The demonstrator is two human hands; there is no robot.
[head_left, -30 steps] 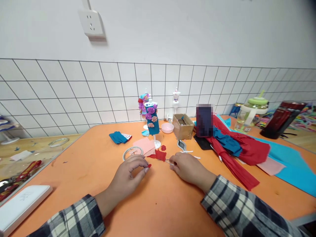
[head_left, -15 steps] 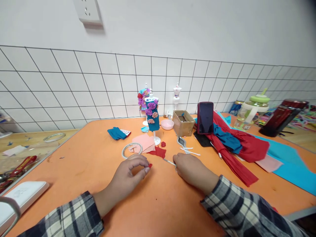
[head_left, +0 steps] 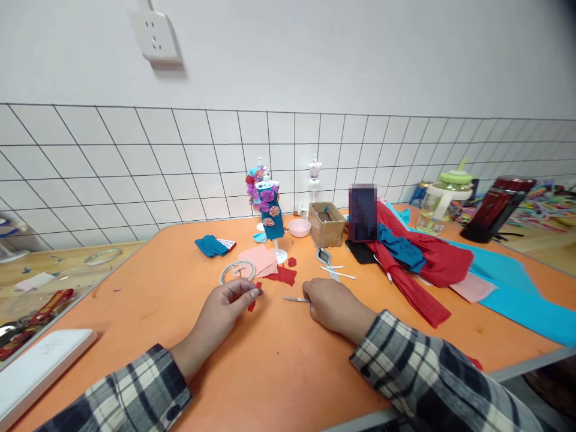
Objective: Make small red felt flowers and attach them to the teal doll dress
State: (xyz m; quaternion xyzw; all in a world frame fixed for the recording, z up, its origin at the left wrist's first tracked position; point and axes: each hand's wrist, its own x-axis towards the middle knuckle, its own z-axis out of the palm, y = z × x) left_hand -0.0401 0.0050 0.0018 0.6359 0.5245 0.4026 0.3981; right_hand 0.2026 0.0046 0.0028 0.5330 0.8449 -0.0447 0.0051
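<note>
My left hand pinches a small red paper piece between thumb and fingers, just in front of a tape roll. To its right my right hand is closed around small scissors, whose blades point left toward the red piece without touching it. Beyond the hands lie a red scrap, a small red flower and pink sheets. A small mannequin in a blue dress with purple and peach flowers stands upright behind them.
Behind are a pink bowl, a cardboard box, a bare white mannequin and a phone. Red fabric-like paper, a bottle and a dark red thermos stand or lie at right; a white device is at left.
The view has shifted slightly. More of the red piece shows below my left fingertips. The scissors in my right hand have turned to point more directly left.
</note>
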